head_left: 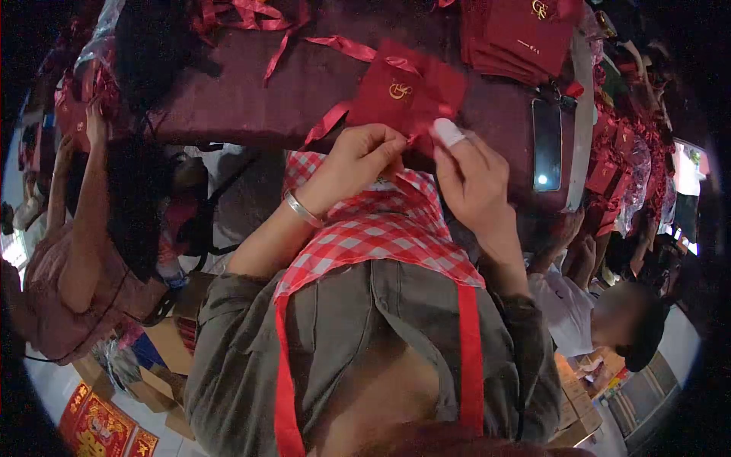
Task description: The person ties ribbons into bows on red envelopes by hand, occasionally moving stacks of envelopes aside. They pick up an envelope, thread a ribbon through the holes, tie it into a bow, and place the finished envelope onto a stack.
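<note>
A dark red pouch (381,90) with a gold logo lies on the cloth-covered table edge in front of me. Shiny red ribbon (330,124) trails from its left side and crosses its top. At the pouch's near edge my left hand (364,158), with a silver bangle at the wrist, pinches the ribbon between thumb and fingers. Just to the right, my right hand (476,177) has its fingers curled at the ribbon, which is blurred there. One of its fingertips wears a white cover (448,132). The ribbon's exact grip is partly hidden by the fingers.
A stack of similar red pouches (518,42) sits at the back right. A phone (546,145) lies near the table's right end. Loose ribbons (247,14) lie at the back left. Other people work at left (84,251) and right (601,312).
</note>
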